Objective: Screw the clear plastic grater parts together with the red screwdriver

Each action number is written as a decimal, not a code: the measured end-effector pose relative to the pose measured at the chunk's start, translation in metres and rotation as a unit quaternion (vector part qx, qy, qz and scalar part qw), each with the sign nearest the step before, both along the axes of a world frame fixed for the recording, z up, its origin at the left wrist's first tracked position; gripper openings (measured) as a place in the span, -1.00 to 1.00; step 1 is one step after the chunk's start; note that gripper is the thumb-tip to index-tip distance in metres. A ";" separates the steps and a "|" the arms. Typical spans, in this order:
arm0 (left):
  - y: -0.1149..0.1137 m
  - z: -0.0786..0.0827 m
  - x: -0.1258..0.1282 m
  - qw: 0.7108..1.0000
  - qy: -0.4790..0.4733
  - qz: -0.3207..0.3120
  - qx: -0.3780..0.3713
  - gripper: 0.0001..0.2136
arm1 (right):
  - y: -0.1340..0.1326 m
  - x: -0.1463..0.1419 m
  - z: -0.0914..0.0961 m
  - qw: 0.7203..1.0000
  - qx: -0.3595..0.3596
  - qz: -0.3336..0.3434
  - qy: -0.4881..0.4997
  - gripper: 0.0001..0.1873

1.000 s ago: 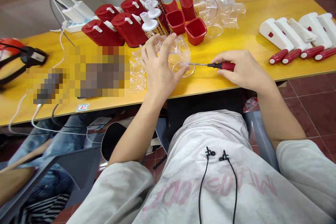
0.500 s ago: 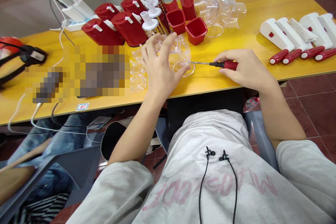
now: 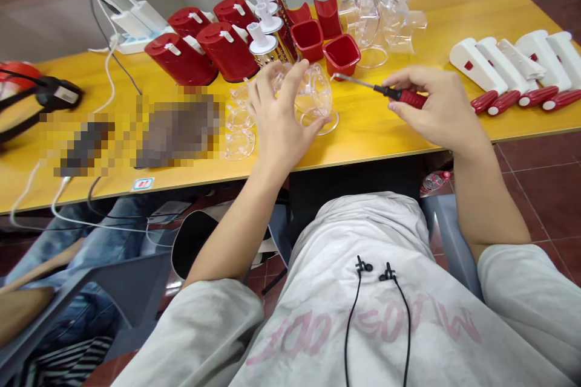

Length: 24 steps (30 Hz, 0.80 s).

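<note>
My left hand (image 3: 278,110) curls around a clear plastic housing (image 3: 314,94), whose round base sits near the table top. My right hand (image 3: 438,103) grips a screwdriver (image 3: 399,94) with a red and black handle. Its steel shaft points left, and the tip stops just right of the housing's upper edge, apart from it. Several flat clear rings (image 3: 238,127) lie just left of my left hand. Red square cups (image 3: 341,55) stand just beyond the housing.
The yellow wooden table (image 3: 385,139) holds red canisters (image 3: 181,59), metal graters with white caps (image 3: 265,36), stacked clear parts (image 3: 384,18) and white bodies with red handles (image 3: 512,69). A power strip (image 3: 131,42) and cables lie at the back left. Pixelated patches cover part of the table.
My right hand has risen and moved back, swinging the screwdriver tip up and away from the housing. My left hand keeps its hold. The view has shifted slightly.
</note>
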<state>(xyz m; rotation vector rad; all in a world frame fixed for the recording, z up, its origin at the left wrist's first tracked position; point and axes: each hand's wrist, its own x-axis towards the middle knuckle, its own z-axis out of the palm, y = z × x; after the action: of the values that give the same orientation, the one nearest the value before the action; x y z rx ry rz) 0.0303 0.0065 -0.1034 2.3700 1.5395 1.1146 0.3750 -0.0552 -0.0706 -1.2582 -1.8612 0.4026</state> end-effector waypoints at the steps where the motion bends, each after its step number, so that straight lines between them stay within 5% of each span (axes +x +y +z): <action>1: 0.000 0.000 0.000 1.000 0.000 0.000 0.000 0.02 | 0.003 -0.001 0.004 1.000 0.011 -0.011 0.009 -0.64; 6: -0.001 0.001 0.002 1.000 -0.013 -0.009 -0.019 0.01 | 0.033 -0.008 0.013 0.995 0.066 -0.064 0.038 -0.61; 13: 0.000 0.000 0.002 0.999 -0.029 -0.006 -0.012 0.02 | 0.074 0.002 -0.006 0.996 0.049 -0.054 -0.052 -0.57; 24: 0.017 -0.020 0.001 0.998 0.002 -0.014 0.067 0.03 | 0.052 -0.013 -0.032 0.997 -0.019 -0.065 -0.043 -0.71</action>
<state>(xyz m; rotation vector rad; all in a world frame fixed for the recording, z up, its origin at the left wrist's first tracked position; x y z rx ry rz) 0.0309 0.0234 -0.1234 2.4727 1.4707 1.2447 0.3615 -0.0033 -0.1024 -1.4330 -1.8391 0.3194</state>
